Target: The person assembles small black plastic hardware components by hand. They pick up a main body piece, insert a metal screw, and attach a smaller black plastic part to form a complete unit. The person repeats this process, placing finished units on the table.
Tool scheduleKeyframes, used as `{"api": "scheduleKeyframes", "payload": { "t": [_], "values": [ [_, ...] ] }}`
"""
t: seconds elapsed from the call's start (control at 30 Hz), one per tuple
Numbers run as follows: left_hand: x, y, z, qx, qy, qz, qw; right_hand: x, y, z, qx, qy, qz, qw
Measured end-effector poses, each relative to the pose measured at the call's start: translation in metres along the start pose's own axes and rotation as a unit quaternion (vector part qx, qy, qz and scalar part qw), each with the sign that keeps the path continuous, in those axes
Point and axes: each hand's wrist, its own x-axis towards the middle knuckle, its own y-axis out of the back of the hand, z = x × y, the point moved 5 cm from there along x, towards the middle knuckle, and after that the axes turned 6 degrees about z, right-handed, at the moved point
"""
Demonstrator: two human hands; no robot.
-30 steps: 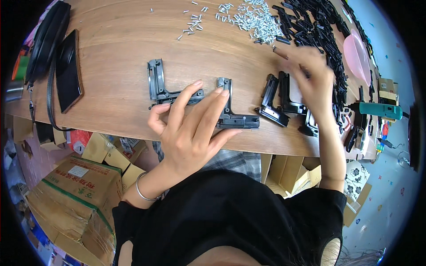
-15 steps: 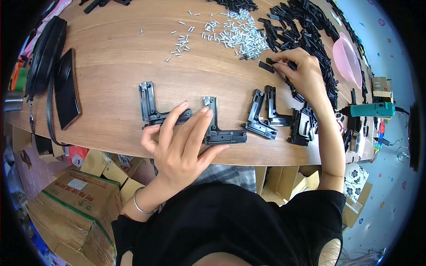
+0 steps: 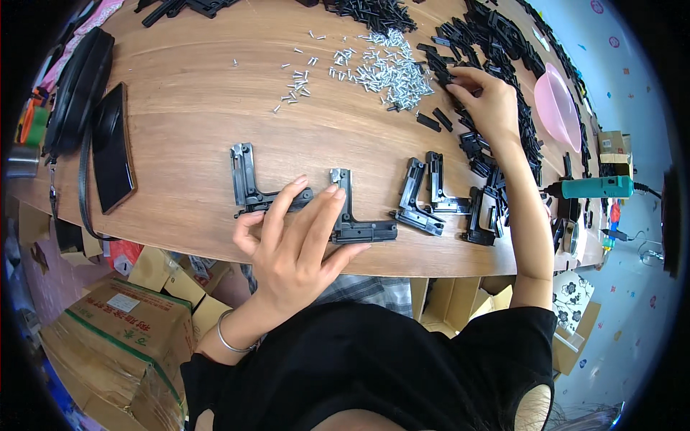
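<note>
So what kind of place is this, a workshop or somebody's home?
Most likely a small assembly workshop. The wooden table holds a heap of small black plastic parts, a scatter of silver screws and a green electric screwdriver, and cardboard boxes are stacked underneath.

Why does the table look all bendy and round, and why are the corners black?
In the head view the fisheye lens curves the wooden table's straight edge and leaves black corners; light is soft and even, with faint shadows under the left hand; the right hand and silver screws look sharp, not blurred.
</note>
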Motion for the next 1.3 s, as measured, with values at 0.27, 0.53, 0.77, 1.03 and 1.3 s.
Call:
{"api": "scheduleKeyframes", "payload": {
  "t": [0.27, 0.53, 0.77, 1.03, 1.3],
  "values": [
    [0.000, -0.001, 0.001, -0.004, -0.005, -0.002, 1.000, 0.004, 0.013, 0.008, -0.049, 0.072, 0.070, 0.994],
    [-0.001, -0.003, 0.000, -0.004, -0.004, 0.000, 1.000, 0.012, -0.005, -0.001, -0.031, 0.079, -0.052, 0.995],
    [-0.002, -0.002, 0.000, -0.007, 0.016, 0.002, 1.000, 0.016, -0.003, -0.008, -0.032, 0.055, -0.114, 0.991],
    [-0.003, -0.001, 0.001, -0.002, -0.008, 0.015, 1.000, 0.008, -0.002, -0.021, -0.192, 0.216, -0.078, 0.954],
    [-0.004, 0.001, -0.001, 0.000, 0.006, 0.014, 1.000, 0.010, 0.012, 0.010, 0.286, -0.105, -0.107, 0.946]
  ]
}}
